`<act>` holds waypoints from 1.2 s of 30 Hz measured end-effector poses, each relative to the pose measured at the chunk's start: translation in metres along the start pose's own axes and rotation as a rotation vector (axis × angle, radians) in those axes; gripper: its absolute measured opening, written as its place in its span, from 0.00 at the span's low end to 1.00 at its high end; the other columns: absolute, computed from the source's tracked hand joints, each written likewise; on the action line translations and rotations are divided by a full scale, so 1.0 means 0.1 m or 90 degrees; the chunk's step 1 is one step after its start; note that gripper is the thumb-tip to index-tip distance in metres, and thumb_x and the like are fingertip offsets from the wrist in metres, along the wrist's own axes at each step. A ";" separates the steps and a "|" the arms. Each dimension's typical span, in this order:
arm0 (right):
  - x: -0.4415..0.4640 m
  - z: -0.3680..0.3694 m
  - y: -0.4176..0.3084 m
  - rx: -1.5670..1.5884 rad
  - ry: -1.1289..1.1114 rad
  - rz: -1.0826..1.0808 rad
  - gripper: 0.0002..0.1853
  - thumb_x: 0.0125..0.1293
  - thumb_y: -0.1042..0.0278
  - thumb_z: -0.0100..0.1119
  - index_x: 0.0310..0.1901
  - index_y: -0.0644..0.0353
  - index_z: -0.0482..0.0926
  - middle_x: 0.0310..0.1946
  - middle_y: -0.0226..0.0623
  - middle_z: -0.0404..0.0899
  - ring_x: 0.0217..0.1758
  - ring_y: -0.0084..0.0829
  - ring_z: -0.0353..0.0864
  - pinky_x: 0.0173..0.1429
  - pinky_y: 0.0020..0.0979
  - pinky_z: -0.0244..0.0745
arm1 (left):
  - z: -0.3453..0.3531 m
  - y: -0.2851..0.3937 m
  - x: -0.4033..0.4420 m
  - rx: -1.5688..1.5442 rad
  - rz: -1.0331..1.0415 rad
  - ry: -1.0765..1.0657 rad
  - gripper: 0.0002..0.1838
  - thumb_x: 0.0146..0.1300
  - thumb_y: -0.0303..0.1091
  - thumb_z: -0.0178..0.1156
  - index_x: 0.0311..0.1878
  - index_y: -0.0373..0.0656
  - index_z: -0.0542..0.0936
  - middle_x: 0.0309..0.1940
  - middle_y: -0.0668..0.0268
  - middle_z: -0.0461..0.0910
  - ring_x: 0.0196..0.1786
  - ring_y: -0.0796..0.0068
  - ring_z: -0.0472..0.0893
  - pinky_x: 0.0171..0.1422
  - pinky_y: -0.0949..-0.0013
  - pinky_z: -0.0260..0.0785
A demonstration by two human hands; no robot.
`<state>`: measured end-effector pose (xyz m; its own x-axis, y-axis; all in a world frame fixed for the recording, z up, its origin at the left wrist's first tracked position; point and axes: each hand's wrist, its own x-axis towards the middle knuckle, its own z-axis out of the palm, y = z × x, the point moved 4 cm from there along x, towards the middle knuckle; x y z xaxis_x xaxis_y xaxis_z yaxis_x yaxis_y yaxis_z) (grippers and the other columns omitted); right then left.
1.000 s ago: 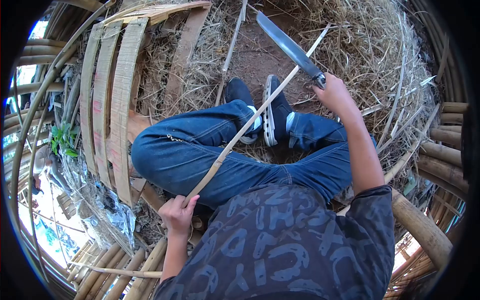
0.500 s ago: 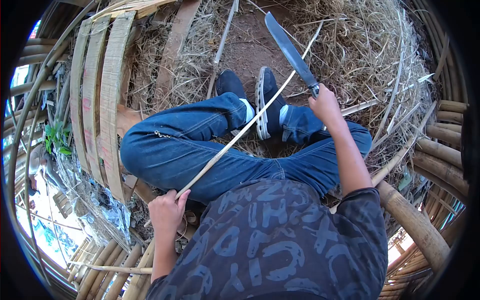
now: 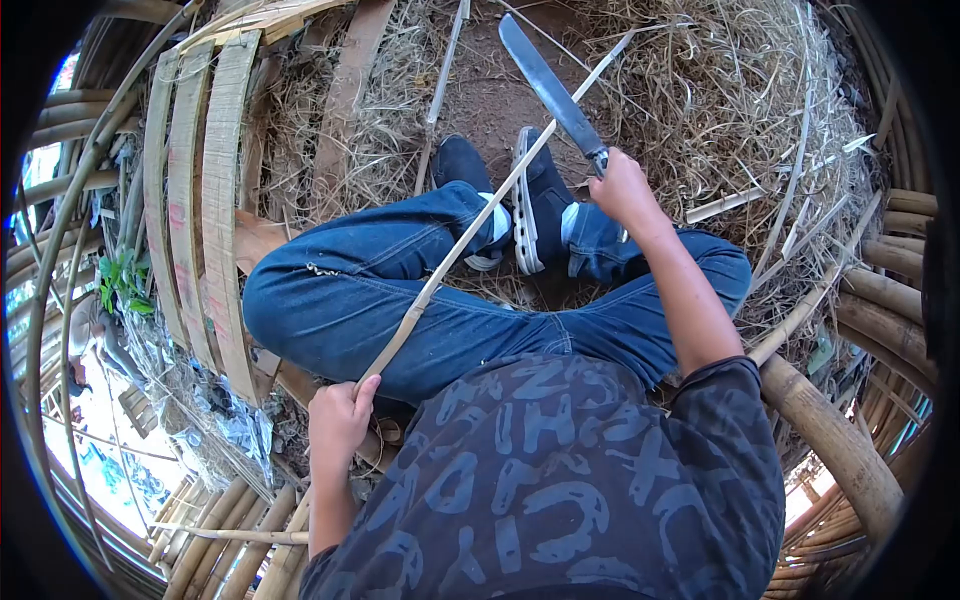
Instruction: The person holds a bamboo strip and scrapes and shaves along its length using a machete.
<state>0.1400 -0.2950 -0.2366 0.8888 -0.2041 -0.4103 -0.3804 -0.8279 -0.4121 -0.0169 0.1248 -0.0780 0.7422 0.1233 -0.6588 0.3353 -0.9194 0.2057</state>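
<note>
My left hand (image 3: 340,415) is closed around the near end of a long, pale bamboo strip (image 3: 460,248). The strip runs diagonally over my jeans and past my shoes towards the upper right. In my right hand (image 3: 625,190) is the dark handle of a machete (image 3: 548,84). Its long blade points up and to the left and crosses the bamboo strip near the far end; whether the two touch, I cannot tell. The lower end of the strip is hidden behind my left hand.
I sit cross-legged, shoes (image 3: 540,205) in front. Dry shavings (image 3: 710,110) cover the ground ahead and right. Wooden slats (image 3: 225,200) stand at the left. A thick bamboo pole (image 3: 830,440) lies at the right, with bamboo walling (image 3: 885,320) beyond it.
My right hand and the machete have moved slightly left and up. The bamboo strip has shifted a little, showing a wider, darker part near my left hand, which stays closed on it.
</note>
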 end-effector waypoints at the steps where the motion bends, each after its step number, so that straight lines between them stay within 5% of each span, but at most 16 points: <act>1: 0.01 -0.02 -0.01 -0.003 -0.019 0.004 0.16 0.56 0.70 0.63 0.42 0.72 0.75 0.38 0.65 0.81 0.47 0.58 0.81 0.54 0.50 0.76 | 0.02 -0.01 0.00 -0.001 -0.003 0.001 0.29 0.68 0.53 0.56 0.19 0.36 0.79 0.16 0.49 0.76 0.25 0.44 0.78 0.32 0.51 0.69; 14: -0.17 -0.05 -0.17 -0.009 -0.137 -0.043 0.13 0.54 0.73 0.60 0.39 0.71 0.76 0.38 0.63 0.81 0.48 0.59 0.81 0.54 0.50 0.76 | 0.05 -0.03 0.01 0.048 0.021 0.060 0.32 0.67 0.55 0.57 0.18 0.35 0.79 0.15 0.47 0.75 0.23 0.43 0.78 0.31 0.49 0.69; 36: -0.79 0.03 -0.34 0.056 -0.132 -0.042 0.15 0.55 0.74 0.57 0.43 0.73 0.72 0.37 0.65 0.80 0.46 0.62 0.81 0.53 0.52 0.76 | 0.05 0.07 -0.06 0.141 0.066 0.151 0.31 0.66 0.55 0.58 0.17 0.36 0.78 0.15 0.47 0.75 0.22 0.44 0.78 0.29 0.49 0.69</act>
<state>0.0823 -0.2492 -0.1926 0.8445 -0.0327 -0.5345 -0.3528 -0.7849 -0.5094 -0.0221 0.1159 -0.0760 0.8888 0.0840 -0.4504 0.1355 -0.9873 0.0831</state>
